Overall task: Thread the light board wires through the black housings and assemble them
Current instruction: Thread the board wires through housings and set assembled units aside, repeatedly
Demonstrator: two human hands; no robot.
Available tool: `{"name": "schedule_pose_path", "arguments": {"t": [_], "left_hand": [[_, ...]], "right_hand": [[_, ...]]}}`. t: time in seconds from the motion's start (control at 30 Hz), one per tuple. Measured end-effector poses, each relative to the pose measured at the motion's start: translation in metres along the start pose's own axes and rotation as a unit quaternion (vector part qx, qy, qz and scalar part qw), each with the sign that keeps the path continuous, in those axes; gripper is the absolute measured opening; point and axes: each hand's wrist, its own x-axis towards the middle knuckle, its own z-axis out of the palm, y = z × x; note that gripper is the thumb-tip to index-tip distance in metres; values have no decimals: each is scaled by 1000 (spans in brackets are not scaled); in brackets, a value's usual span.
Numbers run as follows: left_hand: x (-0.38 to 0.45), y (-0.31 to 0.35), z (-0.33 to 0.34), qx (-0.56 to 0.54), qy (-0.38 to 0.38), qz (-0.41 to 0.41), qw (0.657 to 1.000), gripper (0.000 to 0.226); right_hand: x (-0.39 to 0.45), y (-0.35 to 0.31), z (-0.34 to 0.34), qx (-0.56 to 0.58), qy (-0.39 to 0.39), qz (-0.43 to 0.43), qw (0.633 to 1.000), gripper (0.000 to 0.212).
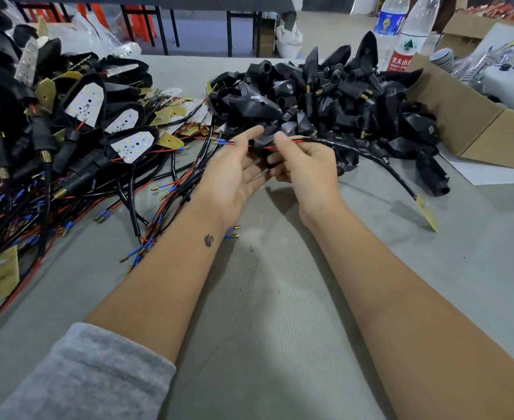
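Note:
My left hand (237,174) holds a small black housing (263,147) above the middle of the grey table, palm turned up. My right hand (305,169) pinches a red and black wire pair at the housing's right side. The wire's blue-tipped ends (223,143) stick out on the housing's left. The sleeved black wire (367,154) arcs off to the right and ends in a yellow light board (428,213) hanging just over the table. A heap of loose black housings (325,98) lies behind my hands.
Assembled housings with white light boards and tangled wires (77,140) pile up on the left. A cardboard box (473,116) sits at the right, with two plastic bottles (407,34) behind the heap. Bare grey table (280,298) stretches in front.

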Motion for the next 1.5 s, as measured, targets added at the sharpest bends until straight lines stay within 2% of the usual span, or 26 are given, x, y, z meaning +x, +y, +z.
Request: {"name": "schedule_pose_path", "arguments": {"t": [0.13, 0.23, 0.33, 0.47, 0.7, 0.77, 0.83, 0.93, 1.03, 1.23, 1.4, 1.5], "left_hand": [[5, 2, -6, -45, 44, -8, 998, 30], [9, 4, -12, -91, 73, -9, 993, 28], [12, 3, -16, -128, 90, -8, 988, 28], [13, 2, -16, -135, 86, -6, 987, 33], [6, -3, -7, 19, 27, 21, 999, 24], [5, -3, -7, 54, 27, 38, 997, 23], [5, -2, -8, 67, 47, 72, 994, 23], [6, 1, -10, 31, 79, 93, 992, 24], [8, 1, -12, -1, 84, 80, 993, 23], [10, 2, -16, -77, 33, 40, 996, 25], [11, -2, -15, -24, 62, 80, 995, 26], [11, -2, -16, -41, 88, 86, 992, 26]], "right_hand": [[7, -3, -9, 224, 48, 103, 968, 35], [11, -1, -16, 276, 87, 116, 950, 32], [11, -1, -13, 242, 113, 105, 958, 24], [10, 1, -10, 94, 101, 59, 989, 17], [7, 8, -4, -77, 36, -36, 996, 29], [7, 8, -4, -81, 30, -27, 996, 29], [7, 6, -6, -26, 38, 7, 999, 27], [10, 1, -12, 111, 68, 53, 990, 20], [13, -1, -15, 166, 79, 66, 981, 21], [11, 2, -12, 61, 73, 28, 995, 24], [13, 1, -13, -45, 68, 35, 996, 30], [13, 2, -13, -117, 62, 11, 991, 37]]}}
